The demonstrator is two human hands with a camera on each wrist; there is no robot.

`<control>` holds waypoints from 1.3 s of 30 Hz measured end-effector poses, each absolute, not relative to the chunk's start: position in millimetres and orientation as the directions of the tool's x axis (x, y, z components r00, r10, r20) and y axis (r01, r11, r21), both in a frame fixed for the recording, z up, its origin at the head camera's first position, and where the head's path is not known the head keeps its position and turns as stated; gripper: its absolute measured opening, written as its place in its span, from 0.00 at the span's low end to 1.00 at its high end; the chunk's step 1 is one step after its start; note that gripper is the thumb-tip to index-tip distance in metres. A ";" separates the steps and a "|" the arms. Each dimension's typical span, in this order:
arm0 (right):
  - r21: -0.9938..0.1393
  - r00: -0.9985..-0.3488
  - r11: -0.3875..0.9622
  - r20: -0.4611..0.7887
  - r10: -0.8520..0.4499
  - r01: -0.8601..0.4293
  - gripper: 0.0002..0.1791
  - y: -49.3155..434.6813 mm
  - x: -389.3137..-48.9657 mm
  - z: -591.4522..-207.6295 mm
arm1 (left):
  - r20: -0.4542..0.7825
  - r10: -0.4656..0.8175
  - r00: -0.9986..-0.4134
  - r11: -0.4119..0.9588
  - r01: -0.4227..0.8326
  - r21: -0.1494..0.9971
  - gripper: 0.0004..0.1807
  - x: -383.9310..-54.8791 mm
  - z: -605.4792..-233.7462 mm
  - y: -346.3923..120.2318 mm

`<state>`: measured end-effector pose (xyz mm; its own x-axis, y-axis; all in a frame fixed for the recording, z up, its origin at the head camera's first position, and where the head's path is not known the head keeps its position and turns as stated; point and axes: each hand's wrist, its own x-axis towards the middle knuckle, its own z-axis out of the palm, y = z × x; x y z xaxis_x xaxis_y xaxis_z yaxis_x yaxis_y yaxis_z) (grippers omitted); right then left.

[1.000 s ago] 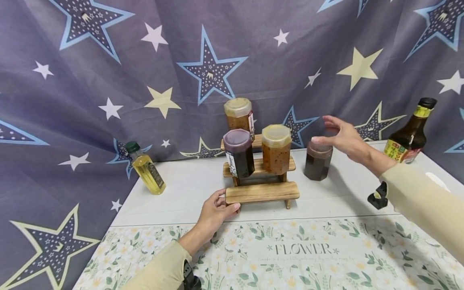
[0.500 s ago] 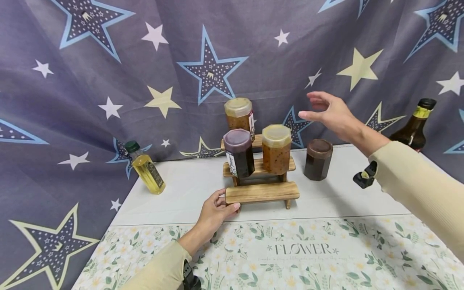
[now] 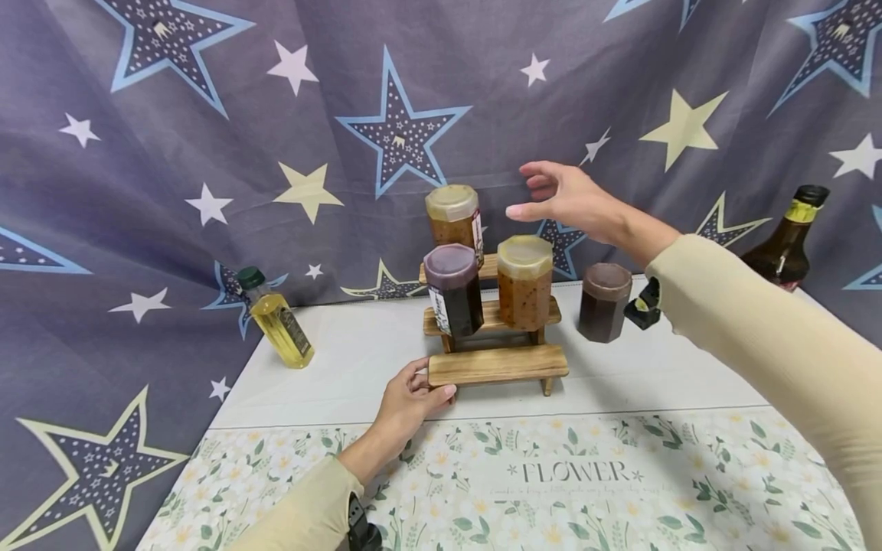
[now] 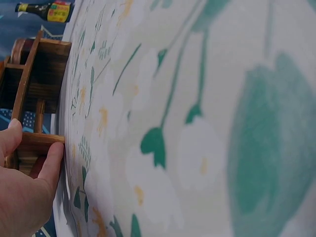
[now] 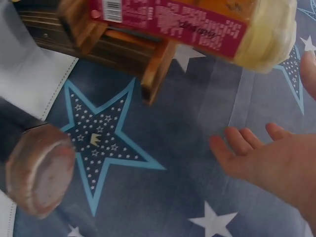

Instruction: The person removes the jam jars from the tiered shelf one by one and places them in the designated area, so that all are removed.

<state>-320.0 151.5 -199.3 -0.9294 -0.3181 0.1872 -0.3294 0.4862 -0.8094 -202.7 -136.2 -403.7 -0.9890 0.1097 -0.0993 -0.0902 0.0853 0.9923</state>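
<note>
The fingers (image 3: 413,369) of the left hand (image 3: 398,404) pinch the near left end of the wooden rack (image 3: 496,366), which stands on the white table (image 3: 358,356). The right hand (image 3: 575,200) hangs in the air, its fingers and thumb wide apart, with nothing in them. Just left of it, an orange jar (image 3: 455,229) sits on the top step. A purple jar (image 3: 463,302) and a yellow-lidded jar (image 3: 526,295) share the middle step. A brown jar (image 3: 603,308) stands right of the rack. An oil bottle (image 3: 284,329) stands left; a sauce bottle (image 3: 780,249) stands far right.
</note>
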 end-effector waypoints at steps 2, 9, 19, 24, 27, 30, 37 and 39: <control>-0.804 -0.927 0.496 0.176 -0.330 -0.329 0.47 145.2 -322.2 -196.5 | -0.101 0.107 -0.989 0.086 -0.092 0.992 0.38 -202.8 -403.6 -136.3; -0.800 -0.921 0.511 0.126 -0.369 -0.314 0.48 124.1 -330.4 -190.3 | -0.099 0.109 -0.989 0.092 -0.089 0.992 0.38 -202.7 -403.4 -136.4; -0.787 -0.905 0.528 0.088 -0.417 -0.320 0.50 99.7 -337.8 -187.1 | -0.100 0.101 -0.990 0.089 -0.091 0.992 0.38 -203.8 -402.4 -135.8; -0.783 -0.896 0.529 0.078 -0.437 -0.327 0.53 86.9 -339.1 -184.5 | -0.101 0.109 -0.989 0.093 -0.091 0.991 0.38 -203.3 -401.8 -136.0; -0.778 -0.889 0.530 0.078 -0.452 -0.338 0.54 81.1 -339.8 -183.3 | -0.101 0.114 -0.988 0.099 -0.090 0.991 0.38 -203.0 -401.6 -136.3; -0.757 -0.889 0.554 0.075 -0.452 -0.346 0.56 75.7 -340.5 -182.0 | -0.100 0.109 -0.989 0.098 -0.090 0.991 0.38 -202.9 -401.8 -136.7; -0.708 -0.880 0.602 0.057 -0.472 -0.369 0.52 61.9 -340.2 -179.2 | -0.098 0.116 -0.988 0.083 -0.089 0.993 0.38 -203.0 -402.6 -136.9; -0.720 -0.876 0.589 0.055 -0.479 -0.367 0.51 58.8 -340.1 -179.4 | -0.096 0.119 -0.988 0.081 -0.087 0.993 0.38 -203.0 -402.9 -137.1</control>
